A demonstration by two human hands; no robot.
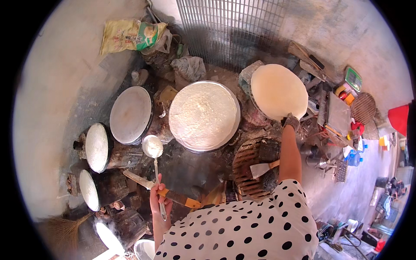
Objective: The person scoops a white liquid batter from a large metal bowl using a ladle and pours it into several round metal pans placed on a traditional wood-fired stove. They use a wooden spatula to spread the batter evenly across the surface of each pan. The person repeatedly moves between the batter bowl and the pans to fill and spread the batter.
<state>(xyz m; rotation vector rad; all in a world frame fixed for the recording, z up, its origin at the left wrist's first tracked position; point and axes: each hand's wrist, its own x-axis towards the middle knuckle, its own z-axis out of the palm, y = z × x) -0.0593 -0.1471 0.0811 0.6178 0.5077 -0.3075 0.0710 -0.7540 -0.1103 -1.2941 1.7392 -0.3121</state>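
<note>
My left hand [160,196] grips the handle of a metal ladle [152,147], whose bowl holds pale batter. The same hand holds a long wooden-handled scraper [178,197] crosswise, its pale blade pointing left. At the right, my right hand [291,122], in a dark glove, pinches the near edge of a thin round flatbread [279,91]; the fingertips are partly hidden. Between the hands stands a wide basin of thick batter [203,113]. A round griddle [131,114] with a bare, greyish surface sits left of the basin.
More round griddles with a white layer, one [97,148] above another [88,190], line the left side. A broad metal scraper [260,170] rests on a slatted round rack [242,165] beside my right forearm. Metal mesh [227,32] stands behind. A straw broom [66,229] lies lower left.
</note>
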